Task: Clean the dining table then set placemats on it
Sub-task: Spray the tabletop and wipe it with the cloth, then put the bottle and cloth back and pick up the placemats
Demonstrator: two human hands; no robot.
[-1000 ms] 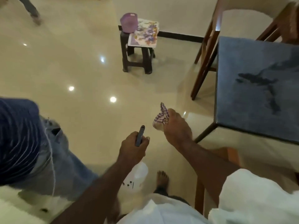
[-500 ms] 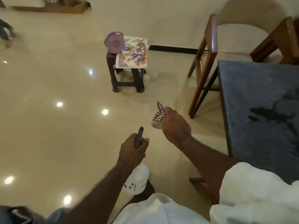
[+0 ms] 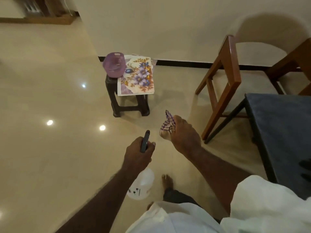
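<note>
Head view: the scene is looked down on from above, with both forearms stretched forward over the floor (image 3: 50,148).
Left hand: the left hand (image 3: 139,153) is seen closed round the neck of a spray bottle (image 3: 143,185); the dark trigger is seen sticking up past the knuckles, and the white body is hung below the fist.
Right hand: the right hand (image 3: 185,135) is held a little farther and to the right of the left one, with its fingers curled tightly round a checked cloth (image 3: 166,125); a crumpled end of the cloth is left poking out on the far side.
Dining table: the dining table (image 3: 282,132) is seen at the right edge, with a dark top on dark legs; neither hand is touching it.
Placemats: the flowered placemats (image 3: 137,76) are stacked on a dark stool (image 3: 129,105), far from the hands and well apart from the table.
Basket: a purple basket (image 3: 114,66) is set on the left part of the stool, just beside the placemats.
Chair: a wooden chair (image 3: 223,78) is placed at the far side of the table, near the wall (image 3: 168,27).
Floor: a glossy pale surface is seen, dotted with reflected lights.
Person: a bare foot (image 3: 167,181) is seen between the forearms, and a white sleeve (image 3: 269,207) at the near right.
</note>
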